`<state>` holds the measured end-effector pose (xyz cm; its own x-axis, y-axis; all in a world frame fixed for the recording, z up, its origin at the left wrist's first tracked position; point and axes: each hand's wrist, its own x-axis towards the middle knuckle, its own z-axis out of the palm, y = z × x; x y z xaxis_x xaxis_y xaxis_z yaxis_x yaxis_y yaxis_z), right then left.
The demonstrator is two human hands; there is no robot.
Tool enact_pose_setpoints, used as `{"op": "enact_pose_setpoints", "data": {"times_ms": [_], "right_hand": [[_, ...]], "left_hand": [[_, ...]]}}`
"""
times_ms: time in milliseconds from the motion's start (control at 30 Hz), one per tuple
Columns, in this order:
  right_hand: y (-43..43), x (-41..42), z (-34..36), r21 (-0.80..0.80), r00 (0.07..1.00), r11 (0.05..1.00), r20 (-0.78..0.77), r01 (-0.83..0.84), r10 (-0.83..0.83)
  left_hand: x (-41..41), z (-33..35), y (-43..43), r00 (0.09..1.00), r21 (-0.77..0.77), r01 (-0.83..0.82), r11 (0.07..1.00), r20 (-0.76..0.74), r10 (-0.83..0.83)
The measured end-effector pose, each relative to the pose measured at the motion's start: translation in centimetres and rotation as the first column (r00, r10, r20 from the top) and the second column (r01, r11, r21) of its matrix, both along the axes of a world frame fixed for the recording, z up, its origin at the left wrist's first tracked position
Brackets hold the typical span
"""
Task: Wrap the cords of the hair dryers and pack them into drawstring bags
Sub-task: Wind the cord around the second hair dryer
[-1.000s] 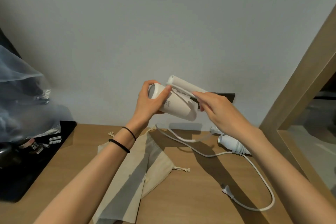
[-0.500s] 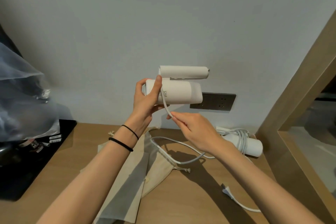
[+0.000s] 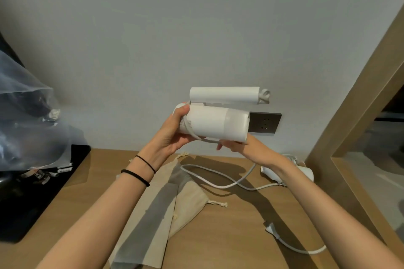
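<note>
Moved: right grip (image 3: 247,148) has slid from below the middle of the hair dryer (image 3: 216,124) to under its right end, drawing the cord (image 3: 215,185) along the underside.
Lower right: white plug (image 3: 270,228) lies on the desk (image 3: 229,247), well apart from both hands.
Lower centre: two beige drawstring bags (image 3: 161,199) lie flat and overlapped under the left forearm; what is inside cannot be seen.
Middle: slack cord loops over the desk between the bags and the second hair dryer (image 3: 306,172), which the right forearm partly hides.
Left edge: black tray (image 3: 43,199) holds small items; a clear plastic bag (image 3: 21,116) above it holds dark things, too blurred to name.
Left grip (image 3: 172,135): clamped round the dryer's rear end, held above the desk with its handle folded over the body.
Right grip: pinches the cord, which crosses the body beside the left fingers.
Far: dark wall socket (image 3: 265,123) behind the dryer's right end.
</note>
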<state>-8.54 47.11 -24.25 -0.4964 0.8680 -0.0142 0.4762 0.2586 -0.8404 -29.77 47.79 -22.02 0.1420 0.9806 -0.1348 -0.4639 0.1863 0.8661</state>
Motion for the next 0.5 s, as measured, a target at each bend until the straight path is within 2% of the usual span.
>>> {"op": "enact_pose_setpoints", "data": {"times_ms": [100, 200, 267, 400, 500], "right_hand": [[0.0, 1.5, 0.6, -0.047, 0.999, 0.998, 0.004, 0.049, -0.049], [0.2, 2.8, 0.6, -0.08, 0.996, 0.994, -0.038, 0.073, -0.076], [0.2, 2.9, 1.1, -0.108, 0.999, 0.994, -0.03, 0.024, -0.027], [0.4, 2.8, 2.4, -0.096, 1.0, 0.995, 0.016, -0.004, 0.006], [0.4, 2.9, 3.1, -0.023, 0.998, 1.0, 0.061, 0.019, -0.018]], "left_hand": [[-1.2, -0.5, -0.3, 0.994, 0.011, 0.111, 0.994, -0.011, -0.111], [-2.0, -0.9, -0.7, 0.957, 0.054, 0.262, 0.964, -0.144, -0.252], [-2.1, -1.0, -0.7, 0.918, 0.073, 0.343, 0.936, -0.24, -0.318], [-1.9, -0.9, -0.7, 0.808, 0.092, 0.41, 0.908, -0.499, -0.314], [-1.7, -0.4, -1.0, 0.727, 0.085, 0.417, 0.905, -0.628, -0.276]]}}
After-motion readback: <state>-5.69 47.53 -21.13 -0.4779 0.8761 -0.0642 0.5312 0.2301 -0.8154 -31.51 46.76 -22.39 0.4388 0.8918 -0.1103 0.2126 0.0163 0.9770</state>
